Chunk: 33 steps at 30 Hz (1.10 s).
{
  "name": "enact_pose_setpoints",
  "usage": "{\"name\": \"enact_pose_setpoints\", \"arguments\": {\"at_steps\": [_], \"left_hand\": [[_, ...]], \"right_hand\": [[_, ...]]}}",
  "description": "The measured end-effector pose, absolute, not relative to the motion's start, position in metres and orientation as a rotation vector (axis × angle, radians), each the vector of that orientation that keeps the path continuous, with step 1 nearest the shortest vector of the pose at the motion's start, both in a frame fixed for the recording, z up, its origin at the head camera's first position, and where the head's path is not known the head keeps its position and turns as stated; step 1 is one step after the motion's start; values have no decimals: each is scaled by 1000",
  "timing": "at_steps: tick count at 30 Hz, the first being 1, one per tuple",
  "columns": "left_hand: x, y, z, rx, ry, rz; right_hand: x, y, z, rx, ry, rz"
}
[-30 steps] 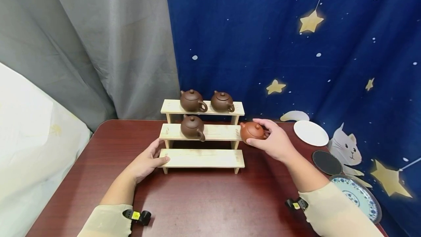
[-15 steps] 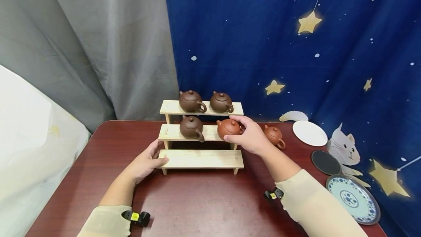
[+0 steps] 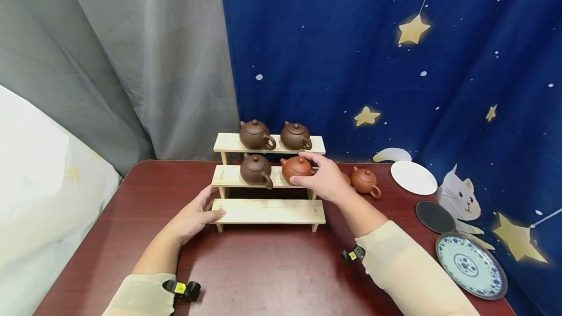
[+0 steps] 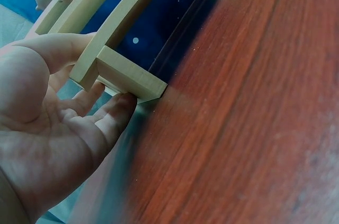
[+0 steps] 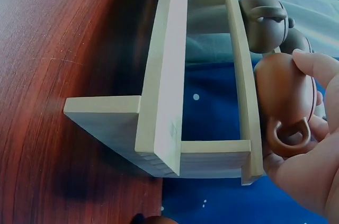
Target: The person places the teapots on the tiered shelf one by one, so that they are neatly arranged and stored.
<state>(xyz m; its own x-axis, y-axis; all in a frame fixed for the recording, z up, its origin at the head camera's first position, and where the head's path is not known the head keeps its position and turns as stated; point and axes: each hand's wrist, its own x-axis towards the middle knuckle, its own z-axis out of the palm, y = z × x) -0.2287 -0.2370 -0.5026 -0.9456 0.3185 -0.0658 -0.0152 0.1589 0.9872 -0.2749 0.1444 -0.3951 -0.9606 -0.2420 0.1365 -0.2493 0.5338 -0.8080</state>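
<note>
A three-tier wooden display stand (image 3: 268,212) stands on the table. My left hand (image 3: 195,216) grips the left end of its lowest shelf, thumb on top; the left wrist view shows fingers (image 4: 119,113) against the shelf's leg. With my right hand (image 3: 327,177) I hold a reddish-brown teapot (image 3: 296,167) by its sides, at the right of the middle shelf, spout to the left. In the right wrist view its looped handle (image 5: 290,147) faces the camera. Left of it on that shelf sits a dark brown teapot (image 3: 256,168). Two more dark teapots (image 3: 254,134) occupy the top shelf.
Right of the stand, a reddish teapot (image 3: 364,179) rests on the table, with another partly hidden behind my right wrist. Along the right edge lie a white plate (image 3: 414,177), a black round dish (image 3: 435,216) and a blue-patterned plate (image 3: 480,277). Curtains hang behind.
My right hand has carried the reddish teapot leftward from beside the stand onto the middle shelf, nearer the dark teapot. The reddish teapots behind it came into view. My left hand stayed put.
</note>
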Motion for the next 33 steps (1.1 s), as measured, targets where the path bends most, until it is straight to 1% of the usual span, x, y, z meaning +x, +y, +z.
{"name": "enact_pose_setpoints", "arguments": {"at_steps": [7,18,25,33], "left_hand": [[-229,-237,-503,301,2172,1869],[-230,-236,-506,307,2178,1870],[-231,-234,-506,315,2180,1874],[-230,-236,-506,300,2170,1878]], "right_hand": [[-275,142,-398,456,-2733,1392],[-272,145,-400,430,-2693,1486],[-261,173,-399,449,-2607,1536],[-259,220,-408,306,-2576,1462]]}}
